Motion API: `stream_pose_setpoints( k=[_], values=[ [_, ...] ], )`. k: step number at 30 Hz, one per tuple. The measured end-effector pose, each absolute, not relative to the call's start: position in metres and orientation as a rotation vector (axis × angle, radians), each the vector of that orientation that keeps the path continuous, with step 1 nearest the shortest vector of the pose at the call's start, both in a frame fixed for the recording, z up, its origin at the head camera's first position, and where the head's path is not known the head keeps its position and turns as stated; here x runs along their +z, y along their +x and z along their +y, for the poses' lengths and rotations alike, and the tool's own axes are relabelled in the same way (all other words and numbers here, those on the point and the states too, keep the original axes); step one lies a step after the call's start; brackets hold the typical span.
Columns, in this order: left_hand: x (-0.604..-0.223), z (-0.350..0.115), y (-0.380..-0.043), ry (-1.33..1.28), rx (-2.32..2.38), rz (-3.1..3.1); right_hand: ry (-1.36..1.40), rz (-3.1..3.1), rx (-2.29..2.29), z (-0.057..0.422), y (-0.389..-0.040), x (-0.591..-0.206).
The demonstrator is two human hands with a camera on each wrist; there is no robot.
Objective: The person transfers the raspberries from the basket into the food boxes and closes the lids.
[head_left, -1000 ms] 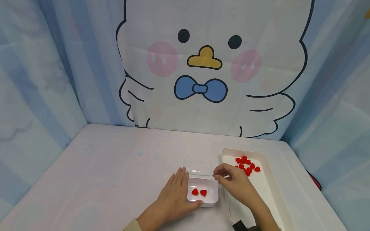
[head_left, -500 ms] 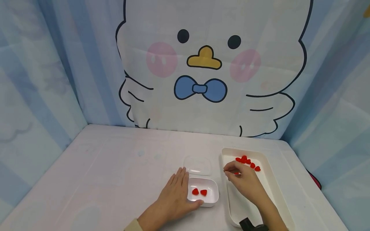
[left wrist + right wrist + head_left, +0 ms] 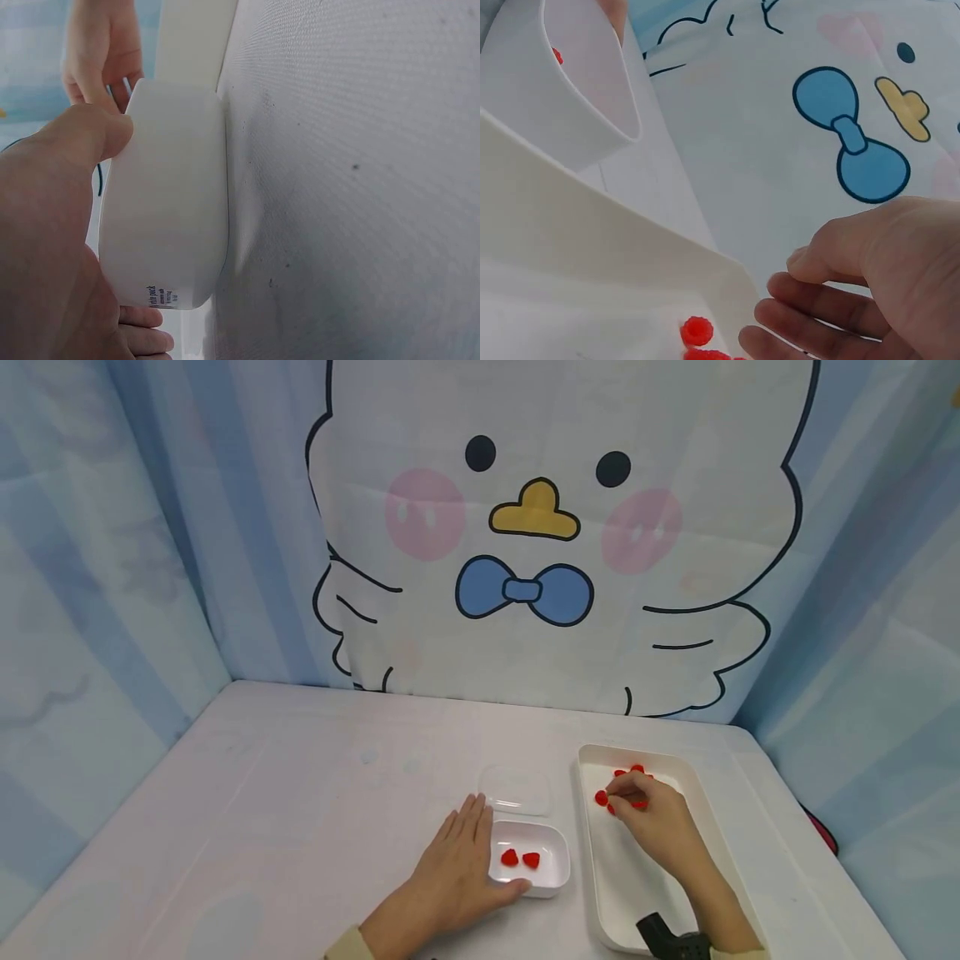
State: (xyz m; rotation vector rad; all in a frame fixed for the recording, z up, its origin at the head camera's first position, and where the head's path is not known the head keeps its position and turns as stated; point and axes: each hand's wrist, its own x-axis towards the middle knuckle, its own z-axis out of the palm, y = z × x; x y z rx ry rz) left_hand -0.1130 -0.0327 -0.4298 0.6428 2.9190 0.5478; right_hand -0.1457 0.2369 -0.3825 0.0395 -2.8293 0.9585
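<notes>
My left hand (image 3: 453, 864) lies along the left side of a small white plastic box (image 3: 555, 864), fingers straight and thumb at the near rim. Two red raspberries (image 3: 509, 857) sit inside the box. Its near wall fills the middle of the left wrist view, with small print at one end. My right hand (image 3: 656, 822) reaches low over a white tray (image 3: 622, 902), its fingertips among several raspberries (image 3: 602, 797) and partly hiding them. In the right wrist view, thumb and fingers are bent loosely with no berry visible between them, beside a bumpy raspberry (image 3: 697, 331).
A clear plastic lid (image 3: 515, 789) lies just behind the box. The tray's raised rim (image 3: 588, 860) stands close to the box's right. A black wrist strap piece (image 3: 671, 939) hangs over the tray. Printed curtain (image 3: 525, 652) closes off the table's back and sides.
The right hand has moved right and away, from beside the lid to the raspberries in the tray. The left hand and the two berries in the box stay put.
</notes>
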Motion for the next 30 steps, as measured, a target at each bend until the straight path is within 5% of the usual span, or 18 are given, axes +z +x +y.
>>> stream_pose_setpoints(
  k=[30],
  values=[
    [-0.43, -0.033, -0.113, 0.63, 0.542, 2.903, -0.236, -2.862, 0.926, 0.269, -0.162, -0.392]
  ],
)
